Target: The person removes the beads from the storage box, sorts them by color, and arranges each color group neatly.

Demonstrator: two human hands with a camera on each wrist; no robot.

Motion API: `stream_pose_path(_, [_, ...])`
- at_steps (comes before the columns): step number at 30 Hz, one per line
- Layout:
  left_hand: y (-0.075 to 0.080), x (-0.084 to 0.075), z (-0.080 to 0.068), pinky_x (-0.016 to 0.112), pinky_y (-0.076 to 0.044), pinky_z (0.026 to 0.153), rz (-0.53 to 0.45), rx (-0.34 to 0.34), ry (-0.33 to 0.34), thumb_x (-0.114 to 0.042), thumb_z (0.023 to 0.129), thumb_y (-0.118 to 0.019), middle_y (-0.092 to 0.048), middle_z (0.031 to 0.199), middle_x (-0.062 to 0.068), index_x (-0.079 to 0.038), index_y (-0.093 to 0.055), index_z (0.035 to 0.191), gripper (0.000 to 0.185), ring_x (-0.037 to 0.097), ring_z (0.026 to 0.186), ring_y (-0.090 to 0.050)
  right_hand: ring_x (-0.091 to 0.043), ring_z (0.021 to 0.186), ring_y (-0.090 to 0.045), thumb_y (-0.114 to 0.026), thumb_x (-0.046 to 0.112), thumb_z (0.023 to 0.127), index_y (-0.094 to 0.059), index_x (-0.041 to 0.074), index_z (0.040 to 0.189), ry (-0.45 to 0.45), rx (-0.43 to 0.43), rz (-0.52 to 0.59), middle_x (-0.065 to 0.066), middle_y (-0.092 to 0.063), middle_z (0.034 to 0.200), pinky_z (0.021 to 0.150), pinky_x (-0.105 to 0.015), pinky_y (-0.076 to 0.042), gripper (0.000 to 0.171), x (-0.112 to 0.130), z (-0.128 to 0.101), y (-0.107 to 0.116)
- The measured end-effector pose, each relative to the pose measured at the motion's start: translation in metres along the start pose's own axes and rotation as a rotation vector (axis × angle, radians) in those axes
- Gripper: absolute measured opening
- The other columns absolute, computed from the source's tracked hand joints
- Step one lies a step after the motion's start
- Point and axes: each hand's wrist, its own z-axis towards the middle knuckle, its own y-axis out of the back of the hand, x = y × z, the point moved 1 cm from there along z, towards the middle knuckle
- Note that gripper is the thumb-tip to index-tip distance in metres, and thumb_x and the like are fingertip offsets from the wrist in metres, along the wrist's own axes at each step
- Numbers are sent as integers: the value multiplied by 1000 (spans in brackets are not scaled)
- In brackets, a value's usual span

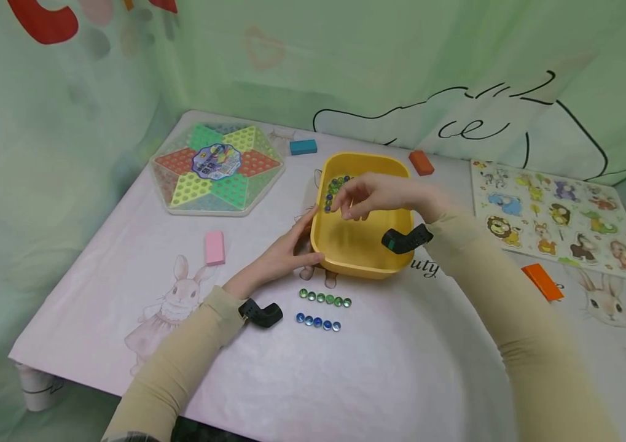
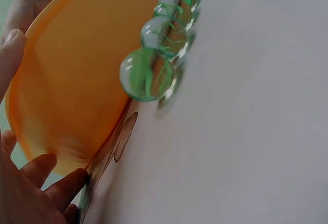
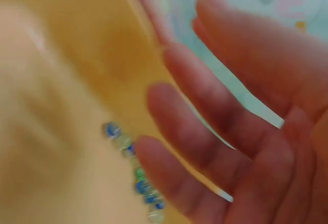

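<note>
The right hand [image 1: 370,195] is hovering inside the yellow bowl [image 1: 370,261], fingers pointing down and loosely spread in the right wrist view; whether it is pinching anything I cannot tell. The marbles [image 1: 336,186] in the bowl are lying in a short line along its far left wall, just beyond and left of those fingertips, so this hand is the nearer one. The left hand [image 1: 285,255] is resting against the bowl's near left outer wall, fingers straight, steadying it.

In front of the bowl, toward the near edge of the table [image 1: 379,374], a green row [image 1: 325,299] and a blue row [image 1: 318,321] of marbles are lying side by side, both running left to right.

Farther out are sitting a star board [image 1: 216,169] at the far left corner, an animal puzzle [image 1: 558,215] at the right edge, and scattered blocks [image 1: 215,247].
</note>
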Motion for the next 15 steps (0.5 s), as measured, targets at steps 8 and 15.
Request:
stream_pose_path(8, [-1,-1,0,45,-15,114,-4,5,-8,-28,89,-61,-26,152,3,-38,-1,147,85,18,140,-21,-20,72,-53,-62,13,88,-64,4,108,-78,-221,-140,-9,-59,85,65,-27,-49,22,-17,30,-4])
stream_pose_path(15, [-1,1,0,44,-16,114,10,-6,-20,-47,84,-62,-25,152,3,-39,-3,147,87,16,140,-21,-21,71,-54,-64,13,86,-65,6,109,-188,-254,-230,-11,-62,88,62,-25,-46,24,-20,43,-10])
